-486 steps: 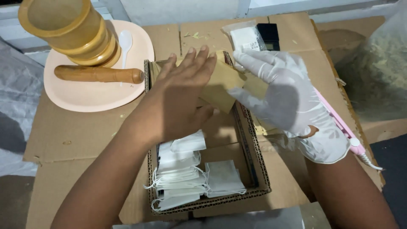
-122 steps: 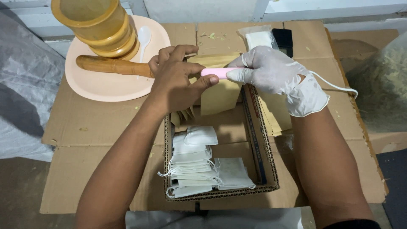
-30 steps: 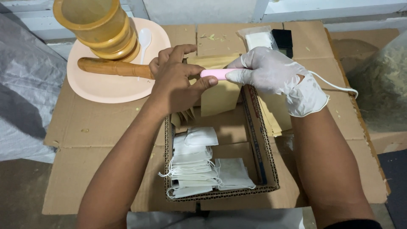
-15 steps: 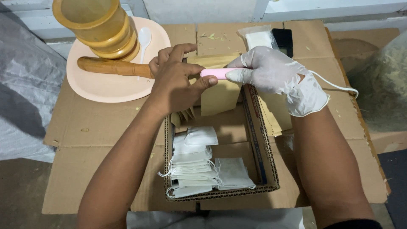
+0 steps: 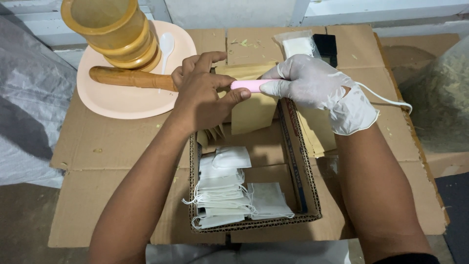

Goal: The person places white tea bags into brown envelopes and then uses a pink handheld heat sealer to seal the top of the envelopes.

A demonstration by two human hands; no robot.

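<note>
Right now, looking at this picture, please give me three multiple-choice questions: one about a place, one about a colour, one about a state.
1. Where does the wooden pestle lie?
A. on the peach plate
B. inside the cardboard box
C. on the grey sheet

2. What colour is the slim tool held between both hands?
A. green
B. pink
C. black

3. How is the right hand covered?
A. bare
B. wrapped in cloth
C. in a white glove

Answers:
1 A, the pestle rests across the plate beside the yellow mortar.
2 B, its visible body is pink, above the tan pouch.
3 C, a white glove covers it; the left hand is bare.
</note>
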